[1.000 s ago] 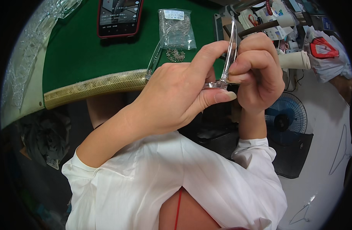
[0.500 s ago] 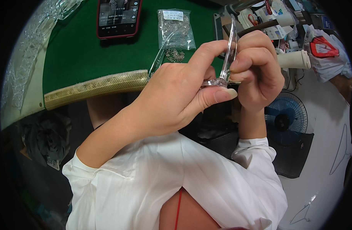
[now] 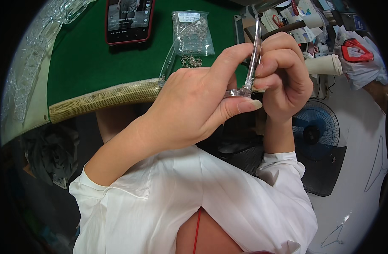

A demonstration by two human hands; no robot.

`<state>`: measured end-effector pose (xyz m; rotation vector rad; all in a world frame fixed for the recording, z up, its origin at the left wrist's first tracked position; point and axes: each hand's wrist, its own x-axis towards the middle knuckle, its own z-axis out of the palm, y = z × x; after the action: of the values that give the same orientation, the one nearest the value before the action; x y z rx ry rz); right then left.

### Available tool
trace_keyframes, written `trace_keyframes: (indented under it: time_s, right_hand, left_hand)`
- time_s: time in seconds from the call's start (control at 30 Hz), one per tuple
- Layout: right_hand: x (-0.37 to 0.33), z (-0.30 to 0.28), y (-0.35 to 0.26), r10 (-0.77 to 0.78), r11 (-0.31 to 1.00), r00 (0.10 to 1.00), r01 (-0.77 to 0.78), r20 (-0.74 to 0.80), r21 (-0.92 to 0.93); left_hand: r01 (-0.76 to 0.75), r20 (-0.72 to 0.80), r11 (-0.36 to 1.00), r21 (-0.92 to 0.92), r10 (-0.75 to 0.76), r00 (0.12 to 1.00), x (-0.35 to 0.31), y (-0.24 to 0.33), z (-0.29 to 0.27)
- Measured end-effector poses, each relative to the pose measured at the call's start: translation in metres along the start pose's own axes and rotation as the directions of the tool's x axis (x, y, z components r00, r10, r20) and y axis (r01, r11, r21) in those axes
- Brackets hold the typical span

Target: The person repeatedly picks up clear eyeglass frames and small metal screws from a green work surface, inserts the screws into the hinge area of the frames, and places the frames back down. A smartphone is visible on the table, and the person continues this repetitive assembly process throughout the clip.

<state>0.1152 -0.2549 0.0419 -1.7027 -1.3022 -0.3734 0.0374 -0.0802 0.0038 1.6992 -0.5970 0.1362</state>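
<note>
A pair of clear plastic eyeglass frames is held up over the near edge of the green table. My left hand is closed round the front of the frames, its thumb below and its index finger against the upright right temple. The other temple sticks up beyond the back of that hand, which hides most of the front. My right hand is closed in a pinch right beside the hinge of the upright temple. What its fingertips hold is too small to make out.
A small heap of tiny metal parts lies by a clear bag of similar parts. A phone stands behind, left. Clear frames are piled far left. A white cup and blue fan are at the right.
The eyeglass frames have tipped slightly, the far temple's end shifting a little. My right fingers have moved slightly at the hinge. Both hands keep nearly the same place.
</note>
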Motion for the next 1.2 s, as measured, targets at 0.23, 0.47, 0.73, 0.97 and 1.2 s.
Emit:
trace_keyframes:
  time_s: [0.23, 0.47, 0.73, 0.97, 1.2]
  right_hand:
    - [0.0, 0.003, -0.003, 0.013, 1.0, 0.999, -0.012, -0.04, 0.01]
    - [0.0, 0.004, -0.003, 0.025, 0.999, 0.998, -0.025, -0.05, 0.02]
    - [-0.004, 0.01, 0.001, 0.133, 0.964, 0.986, -0.105, -0.101, 0.246]
    - [-0.009, 0.014, -0.005, 0.421, 0.838, 0.902, -0.344, -0.101, 0.424]
    - [-0.012, -0.029, 0.011, 0.496, 0.813, 0.859, -0.407, -0.127, 0.417]
  left_hand:
    - [0.119, 0.045, 0.969, -0.215, -0.112, 0.993, -0.001, 0.002, 0.002]
    - [0.086, 0.024, 0.986, -0.143, -0.084, 0.996, 0.001, 0.001, 0.0]
    - [0.094, 0.023, 0.979, -0.181, -0.092, 0.996, 0.0, 0.0, 0.0]
    - [-0.019, -0.115, 0.963, -0.268, -0.013, 0.993, 0.016, -0.009, 0.009]
    - [-0.215, -0.113, 0.824, 0.524, 0.318, 0.941, 0.068, -0.018, 0.017]
